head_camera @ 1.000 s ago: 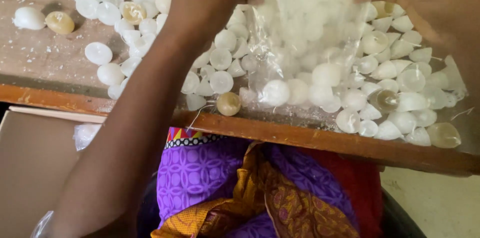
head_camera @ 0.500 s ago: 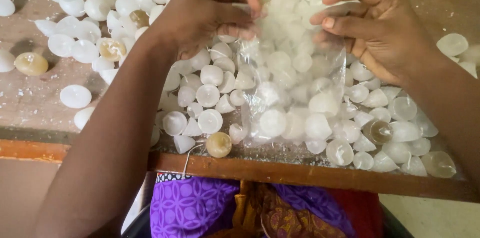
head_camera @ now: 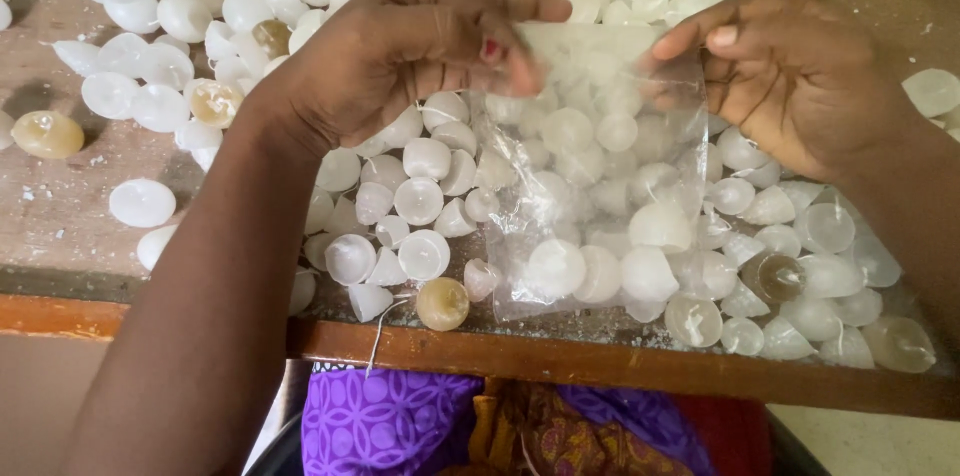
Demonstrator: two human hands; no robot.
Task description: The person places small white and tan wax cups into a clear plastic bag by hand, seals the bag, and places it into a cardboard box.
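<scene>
My left hand [head_camera: 400,61] pinches the upper left edge of a clear plastic bag [head_camera: 590,176]. My right hand [head_camera: 790,76] grips the bag's upper right edge, so the bag is stretched between both hands over the table. Several small white wax pieces show inside the bag's lower part. Under and around the bag lies a large pile of white dome-shaped wax pieces with wicks [head_camera: 420,201]. A few yellowish pieces are mixed in, one [head_camera: 442,303] near the table's front edge.
The pile sits on a worn wooden table [head_camera: 60,211] with an orange-brown front edge [head_camera: 560,361]. A yellowish piece [head_camera: 47,133] lies apart at the left. My purple and orange patterned clothing [head_camera: 400,431] shows below the edge.
The view has shifted so that both hands sit lower in it. The hands have drawn closer together at the bag's top edge, and the bag now hangs more narrowly between them.
</scene>
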